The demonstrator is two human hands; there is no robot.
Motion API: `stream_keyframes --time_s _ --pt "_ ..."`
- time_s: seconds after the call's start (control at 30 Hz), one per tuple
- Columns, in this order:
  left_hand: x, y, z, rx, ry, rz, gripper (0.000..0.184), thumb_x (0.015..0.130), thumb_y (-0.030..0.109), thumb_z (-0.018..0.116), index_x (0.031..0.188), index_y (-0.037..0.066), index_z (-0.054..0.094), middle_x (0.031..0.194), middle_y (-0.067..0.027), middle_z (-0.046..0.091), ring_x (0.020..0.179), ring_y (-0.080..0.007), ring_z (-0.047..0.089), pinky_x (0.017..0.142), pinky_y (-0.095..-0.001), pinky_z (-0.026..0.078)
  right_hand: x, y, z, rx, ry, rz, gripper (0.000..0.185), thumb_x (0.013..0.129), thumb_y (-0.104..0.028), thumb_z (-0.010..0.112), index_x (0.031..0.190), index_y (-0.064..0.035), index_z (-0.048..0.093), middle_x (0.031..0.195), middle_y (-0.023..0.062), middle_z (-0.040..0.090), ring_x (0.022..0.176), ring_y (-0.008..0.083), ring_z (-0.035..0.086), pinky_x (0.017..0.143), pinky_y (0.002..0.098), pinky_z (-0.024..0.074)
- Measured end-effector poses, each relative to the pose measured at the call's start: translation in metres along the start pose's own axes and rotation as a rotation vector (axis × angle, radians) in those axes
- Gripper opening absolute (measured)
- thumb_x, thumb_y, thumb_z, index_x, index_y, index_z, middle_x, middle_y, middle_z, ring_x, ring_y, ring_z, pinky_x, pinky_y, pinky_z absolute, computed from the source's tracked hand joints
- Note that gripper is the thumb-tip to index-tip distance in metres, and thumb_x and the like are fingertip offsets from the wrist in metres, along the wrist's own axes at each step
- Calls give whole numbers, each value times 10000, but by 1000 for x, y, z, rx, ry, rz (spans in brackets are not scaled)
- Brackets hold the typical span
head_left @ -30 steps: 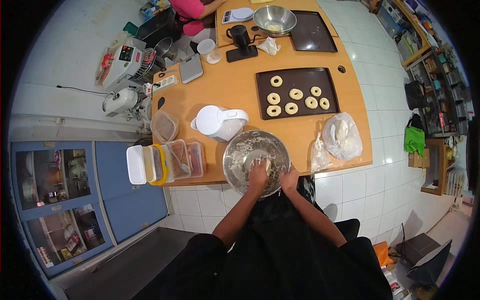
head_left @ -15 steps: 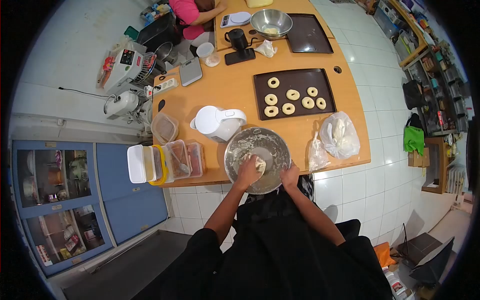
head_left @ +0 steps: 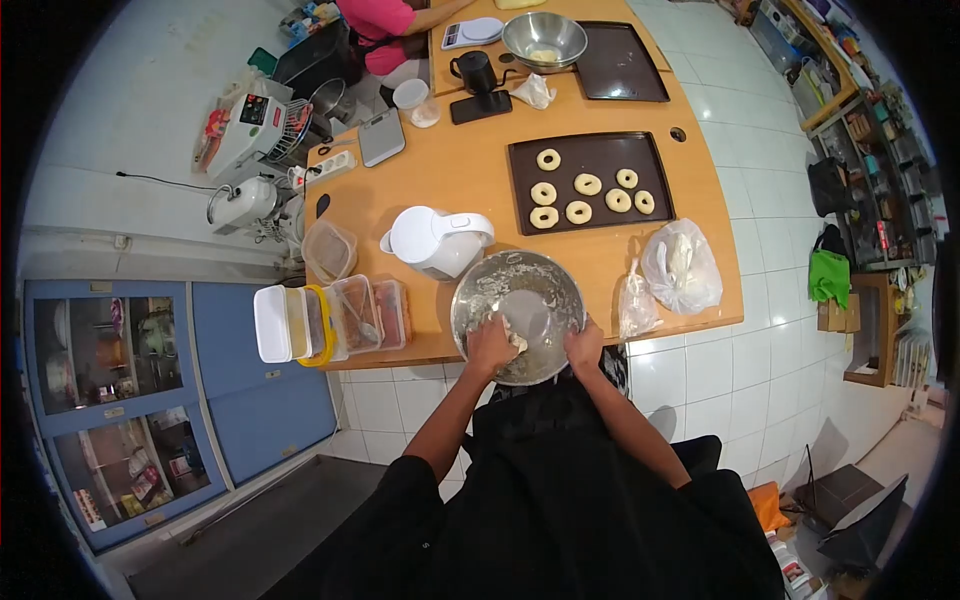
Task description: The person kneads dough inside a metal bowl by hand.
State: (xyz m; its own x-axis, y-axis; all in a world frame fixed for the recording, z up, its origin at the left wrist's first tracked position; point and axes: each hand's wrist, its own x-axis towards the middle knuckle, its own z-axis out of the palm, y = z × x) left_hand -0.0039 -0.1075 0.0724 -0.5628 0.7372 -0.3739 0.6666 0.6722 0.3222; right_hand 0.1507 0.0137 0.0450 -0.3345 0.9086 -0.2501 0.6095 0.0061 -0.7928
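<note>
A large metal mixing bowl (head_left: 548, 350) sits at the near table edge, its inner wall smeared with dough. Inside it, my left hand (head_left: 491, 345) is closed on a lump of sticky dough (head_left: 516, 342) at the left side. My right hand (head_left: 584, 348) grips the bowl's right rim, thumb over the edge. Just behind the bowl stands a white electric kettle (head_left: 430, 240). The undersides of my left fingers are hidden in the dough.
A dark baking tray (head_left: 600, 150) holds several dough rings. Plastic bags of dough (head_left: 682, 268) lie right of the bowl; plastic food containers (head_left: 355, 312) stand left. Farther back are a grey scale (head_left: 381, 138), a black kettle (head_left: 474, 72), another metal bowl (head_left: 545, 38) and a person in pink (head_left: 385, 30).
My left hand has shifted slightly left and down in the bowl, with the dough drawn along. My right hand stays on the rim. The person in pink has moved their arm.
</note>
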Motion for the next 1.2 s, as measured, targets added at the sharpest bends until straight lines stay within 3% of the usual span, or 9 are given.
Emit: stream_keyframes --time_s 0.07,0.27,0.47,0.57,0.77,0.87,0.93,1.07,1.2 --pt "6 -10 8 -127 11 148 442 750 374 640 1043 44 623 1005 -216 640 999 -360 614 873 -500 457 -1 -5 -3 -18 -26 22 277 785 -42 562 1040 46 625 870 285 653 876 442 635 770 441 502" --pt "24 9 24 -12 -140 -111 456 768 399 598 1043 35 623 1008 -238 642 994 -366 613 808 -500 477 0 -8 -1 5 -34 45 280 800 -51 565 1058 42 621 866 276 660 872 434 643 769 435 507" --pt "23 16 43 14 17 -73 518 749 369 627 1140 31 589 1004 -204 657 991 -358 615 877 -493 447 2 -4 1 29 -73 69 291 800 -54 567 1064 59 611 887 278 659 888 432 642 786 428 503" --pt "33 21 46 15 21 -81 537 739 354 637 1167 37 567 1001 -193 659 968 -359 616 904 -501 421 6 4 6 -27 -37 -27 296 801 -57 570 1068 68 605 901 281 656 897 440 634 792 436 499" --pt "44 22 56 6 112 -5 556 732 361 642 1182 48 552 1059 -194 645 983 -354 612 964 -514 378 6 -9 2 -53 -37 37 302 808 -58 576 1083 65 599 928 293 643 913 465 609 811 463 482" --pt "56 17 76 -18 94 -8 576 719 388 660 1186 69 551 1142 -180 616 1055 -344 582 975 -530 365 6 -18 -4 -47 -32 -48 325 813 -70 585 1109 66 583 969 296 629 944 474 588 846 475 464" --pt "61 15 89 76 160 31 625 695 400 695 1206 79 532 1213 -172 578 1121 -341 544 980 -542 355 8 -17 -4 -42 -75 11 336 818 -81 591 1119 69 575 985 297 621 958 480 576 864 481 452" --pt "72 14 93 97 46 20 746 647 411 756 1260 87 481 1324 -163 506 1244 -341 450 1002 -553 333 9 -11 -3 -108 -84 -27 353 828 -106 598 1134 69 564 1010 298 615 981 484 565 881 481 445" --pt "78 25 82 86 65 -7 779 627 406 780 1265 90 465 1339 -161 494 1262 -345 433 1009 -554 326 9 -13 -6 -135 -112 -36 372 842 -128 593 1155 69 549 1066 306 600 1019 486 552 896 482 438"
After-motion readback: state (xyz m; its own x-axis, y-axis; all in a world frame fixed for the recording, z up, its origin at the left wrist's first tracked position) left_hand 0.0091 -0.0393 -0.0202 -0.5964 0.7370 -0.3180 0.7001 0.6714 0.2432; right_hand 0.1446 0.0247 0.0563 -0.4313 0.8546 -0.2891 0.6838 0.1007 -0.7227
